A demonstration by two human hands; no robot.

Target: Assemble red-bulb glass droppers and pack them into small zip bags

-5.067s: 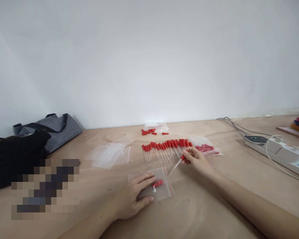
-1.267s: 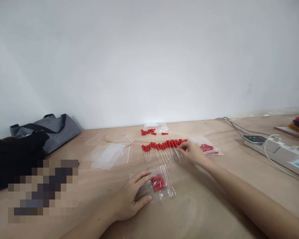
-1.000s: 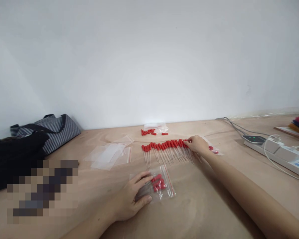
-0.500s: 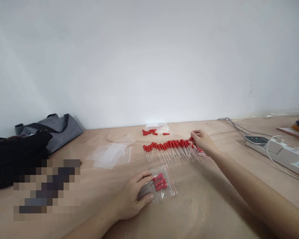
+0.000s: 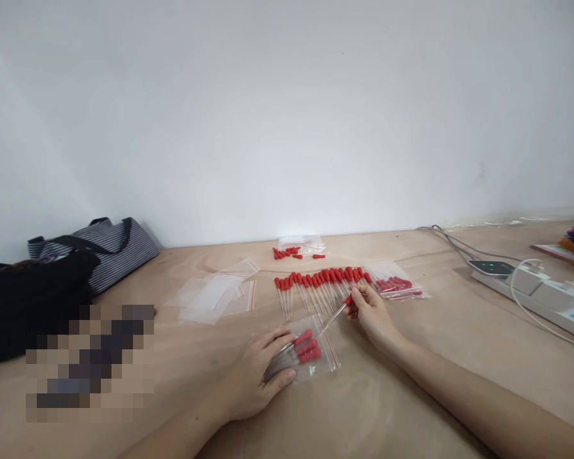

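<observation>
My left hand (image 5: pixel 256 370) rests on a clear zip-lock bag (image 5: pixel 329 363), holding it against the table between thumb and fingers. Inside the bag lie several droppers with red rubber bulbs (image 5: pixel 309 347). My right hand (image 5: pixel 370 312) pinches one glass dropper (image 5: pixel 337 313) by its red bulb, the thin tip slanting down-left to the bag's red-lined mouth. Whether the tip is inside the bag I cannot tell. Behind the hands runs a row of red-bulbed droppers (image 5: pixel 318 278), tips toward me. A filled bag of droppers (image 5: pixel 395 285) lies just beyond my right hand.
Flat clear bags (image 5: pixel 210 299) are spread at the left. Loose red bulbs (image 5: pixel 287 253) lie near the wall beside another clear bag (image 5: pixel 303 243). A striped bag (image 5: pixel 124 248) and black cloth (image 5: pixel 33 306) sit far left. A power strip with cables (image 5: pixel 550 299) stands right.
My right hand has come from the right end of the row toward me and left, bringing one dropper to the bag's mouth. My left hand has stayed on the bag.
</observation>
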